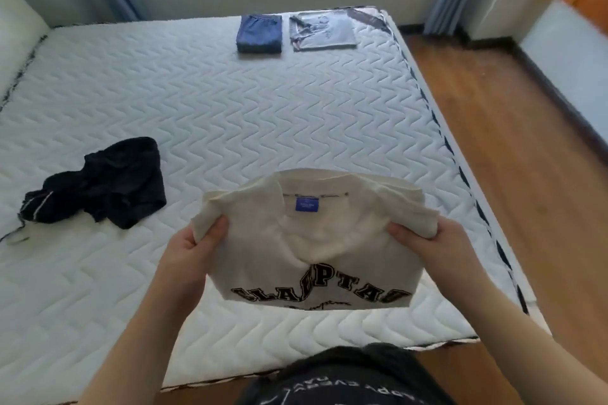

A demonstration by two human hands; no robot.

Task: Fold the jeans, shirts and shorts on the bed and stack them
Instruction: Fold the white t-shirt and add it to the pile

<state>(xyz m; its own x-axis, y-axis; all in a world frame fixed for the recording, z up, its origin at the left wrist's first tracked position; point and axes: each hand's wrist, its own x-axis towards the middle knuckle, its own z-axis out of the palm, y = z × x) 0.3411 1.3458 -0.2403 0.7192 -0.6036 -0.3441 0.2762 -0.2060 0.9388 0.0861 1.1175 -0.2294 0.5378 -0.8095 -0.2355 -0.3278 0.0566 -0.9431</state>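
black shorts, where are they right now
In the head view the black shorts lie crumpled on the mattress, left of the white shirt held in both hands.

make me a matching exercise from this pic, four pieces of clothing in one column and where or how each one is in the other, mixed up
Column one:
1. white shirt
2. black shorts
3. folded jeans
4. grey shirt

Column two:
A. folded flat near the far right corner of the bed
B. crumpled and unfolded on the left side of the bed
C. held up in the grip of the left hand and right hand
D. folded at the far edge, just left of another folded item

Pairs: 1-C, 2-B, 3-D, 4-A
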